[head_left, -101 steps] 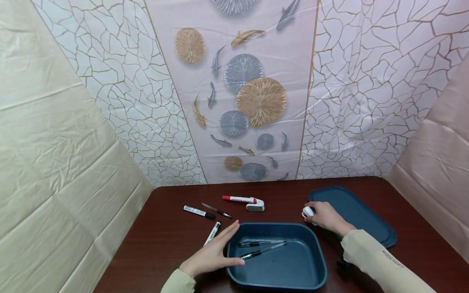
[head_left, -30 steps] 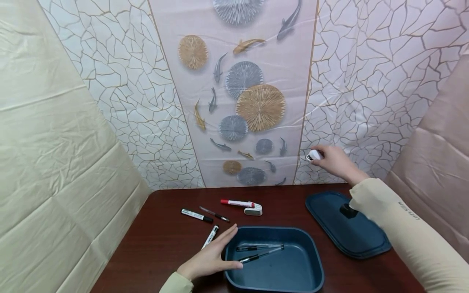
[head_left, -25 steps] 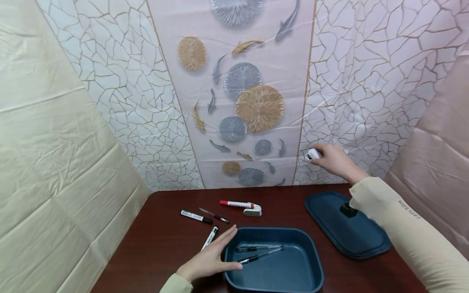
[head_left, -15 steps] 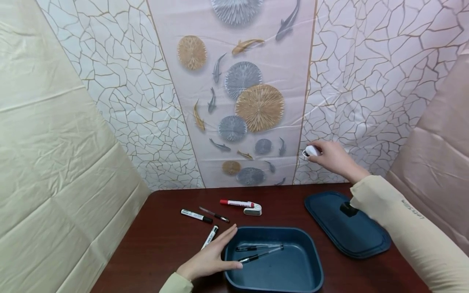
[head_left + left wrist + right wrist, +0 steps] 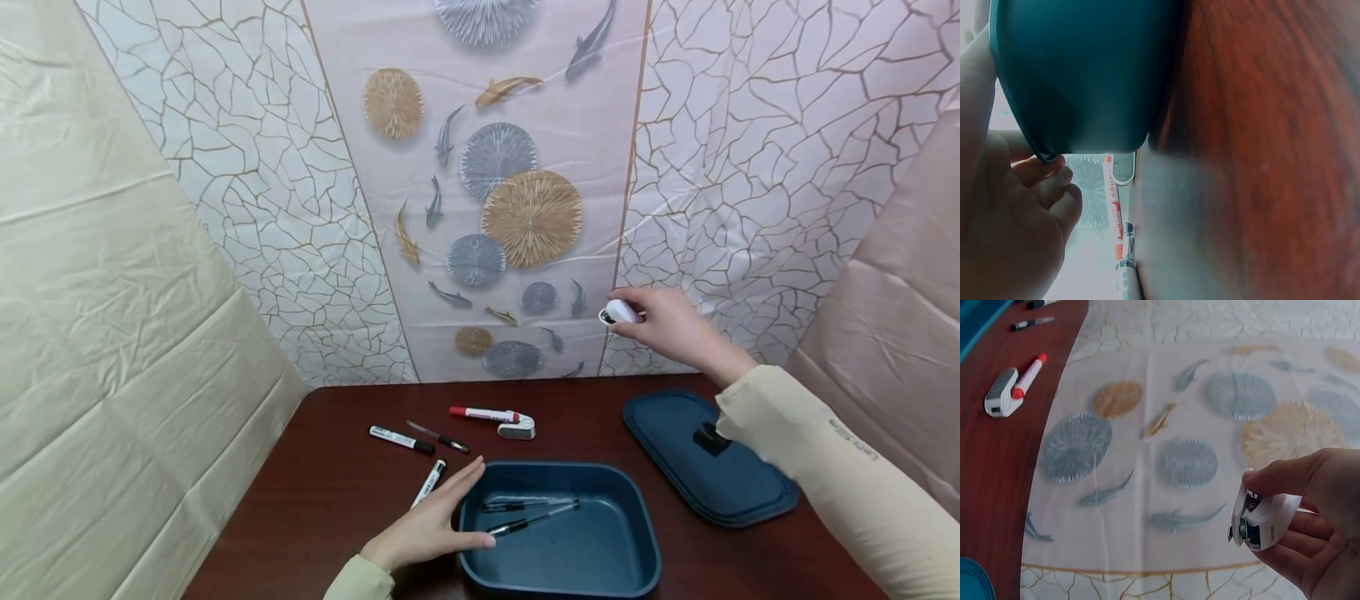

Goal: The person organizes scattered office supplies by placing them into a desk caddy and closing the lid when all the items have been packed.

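My right hand (image 5: 675,325) is raised high over the back of the table and pinches a small white stapler (image 5: 622,313) between thumb and fingers. In the right wrist view the stapler (image 5: 1272,519) shows its dark metal front end, pointing away from the palm. My left hand (image 5: 431,529) rests spread against the left side of a dark blue box (image 5: 585,558), thumb over the rim. Its fingers (image 5: 1063,187) reach the box corner in the left wrist view. Two black-and-clear pens (image 5: 517,525) lie inside the box.
A blue lid (image 5: 738,483) with a black knob lies right of the box. Left of it are two black-capped markers (image 5: 397,438) and a pen (image 5: 438,437). Behind the box, a red-capped marker (image 5: 483,414) leans on a white-and-grey device (image 5: 517,429). Patterned cloth (image 5: 525,125) closes the back.
My right hand has lifted the stapler from the table beside the lid to high above it, and has lately shifted a little left. The left hand stays at the box.
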A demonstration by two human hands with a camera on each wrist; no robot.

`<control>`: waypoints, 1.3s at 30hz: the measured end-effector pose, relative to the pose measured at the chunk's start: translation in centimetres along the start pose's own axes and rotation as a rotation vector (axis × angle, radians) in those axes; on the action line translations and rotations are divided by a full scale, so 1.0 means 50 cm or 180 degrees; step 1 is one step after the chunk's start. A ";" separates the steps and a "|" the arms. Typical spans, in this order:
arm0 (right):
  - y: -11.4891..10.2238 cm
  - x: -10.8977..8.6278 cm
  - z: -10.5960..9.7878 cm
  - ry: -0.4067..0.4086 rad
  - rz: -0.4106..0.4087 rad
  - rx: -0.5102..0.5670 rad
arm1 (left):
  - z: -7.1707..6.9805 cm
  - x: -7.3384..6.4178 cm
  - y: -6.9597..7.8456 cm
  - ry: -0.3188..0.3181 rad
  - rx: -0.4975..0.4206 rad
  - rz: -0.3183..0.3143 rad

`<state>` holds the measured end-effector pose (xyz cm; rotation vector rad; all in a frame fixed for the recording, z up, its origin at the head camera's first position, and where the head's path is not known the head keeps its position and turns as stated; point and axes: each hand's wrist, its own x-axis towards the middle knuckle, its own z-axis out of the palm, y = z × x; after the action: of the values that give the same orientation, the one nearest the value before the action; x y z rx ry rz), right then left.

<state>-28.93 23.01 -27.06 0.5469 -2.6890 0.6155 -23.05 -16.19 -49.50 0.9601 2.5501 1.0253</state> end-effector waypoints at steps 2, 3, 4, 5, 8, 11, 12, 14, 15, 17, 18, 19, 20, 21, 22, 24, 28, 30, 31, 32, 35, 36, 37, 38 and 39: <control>-0.009 -0.005 0.001 -0.0004 -0.0062 0.0026 | 0.000 0.000 0.000 -0.0013 -0.0002 -0.0018; -0.013 -0.008 0.002 -0.0004 -0.0093 0.0044 | 0.000 0.000 0.000 -0.0017 -0.0004 -0.0026; -0.017 -0.011 0.003 -0.0006 -0.0115 0.0058 | 0.001 0.000 0.000 -0.0018 -0.0002 -0.0028; -0.021 -0.014 0.004 -0.0008 -0.0133 0.0074 | 0.001 0.000 0.000 -0.0020 -0.0004 -0.0032; -0.034 -0.021 0.004 -0.0017 -0.0179 0.0130 | 0.001 0.000 0.000 -0.0021 -0.0007 -0.0037; -0.046 -0.027 0.004 -0.0043 -0.0199 0.0178 | 0.001 0.000 0.000 -0.0020 -0.0013 -0.0033; -0.049 -0.028 0.004 -0.0047 -0.0203 0.0188 | 0.000 0.001 0.000 -0.0019 -0.0018 -0.0037; -0.054 -0.031 0.005 -0.0062 -0.0212 0.0217 | 0.000 0.002 0.001 -0.0017 -0.0021 -0.0035; -0.057 -0.033 0.006 -0.0074 -0.0221 0.0233 | 0.001 0.002 0.001 -0.0019 -0.0025 -0.0036; -0.061 -0.035 0.010 -0.0086 -0.0261 0.0259 | 0.000 0.003 0.001 -0.0023 -0.0031 -0.0040; -0.063 -0.036 0.013 -0.0091 -0.0282 0.0278 | 0.000 0.002 0.001 -0.0028 -0.0036 -0.0042; -0.064 -0.038 0.015 -0.0098 -0.0313 0.0301 | 0.000 0.002 0.002 -0.0031 -0.0038 -0.0039; -0.066 -0.039 0.019 -0.0101 -0.0345 0.0320 | 0.000 0.002 0.001 -0.0036 -0.0041 -0.0044; -0.067 -0.041 0.022 -0.0102 -0.0373 0.0316 | 0.000 0.002 0.001 -0.0039 -0.0043 -0.0042; -0.068 -0.043 0.026 -0.0099 -0.0395 0.0320 | 0.000 0.002 0.001 -0.0039 -0.0046 -0.0040; -0.071 -0.046 0.035 -0.0109 -0.0425 0.0323 | 0.000 0.002 0.001 -0.0037 -0.0055 -0.0035; -0.078 -0.050 0.052 -0.0154 -0.0483 0.0312 | 0.001 0.003 -0.001 -0.0033 -0.0058 -0.0024; -0.082 -0.051 0.060 -0.0182 -0.0507 0.0299 | 0.001 0.003 -0.002 -0.0032 -0.0059 -0.0019; -0.084 -0.052 0.063 -0.0204 -0.0514 0.0304 | 0.001 0.003 -0.002 -0.0032 -0.0057 -0.0016; -0.086 -0.053 0.067 -0.0218 -0.0516 0.0294 | 0.001 0.003 -0.002 -0.0029 -0.0059 -0.0013; -0.090 -0.055 0.076 -0.0257 -0.0541 0.0323 | 0.000 0.003 -0.001 -0.0023 -0.0061 -0.0016; -0.092 -0.055 0.079 -0.0268 -0.0554 0.0330 | 0.000 0.003 -0.001 -0.0021 -0.0059 -0.0016; -0.093 -0.056 0.081 -0.0282 -0.0567 0.0338 | 0.000 0.003 0.000 -0.0014 -0.0057 -0.0015; -0.094 -0.056 0.084 -0.0293 -0.0577 0.0341 | 0.000 0.002 0.001 -0.0008 -0.0056 -0.0015; -0.095 -0.056 0.087 -0.0307 -0.0591 0.0347 | 0.000 0.002 0.001 -0.0002 -0.0051 -0.0015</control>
<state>-25.39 17.83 -30.24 0.8648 -2.6633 0.7021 -23.10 -16.07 -49.45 0.9495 2.5385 1.0424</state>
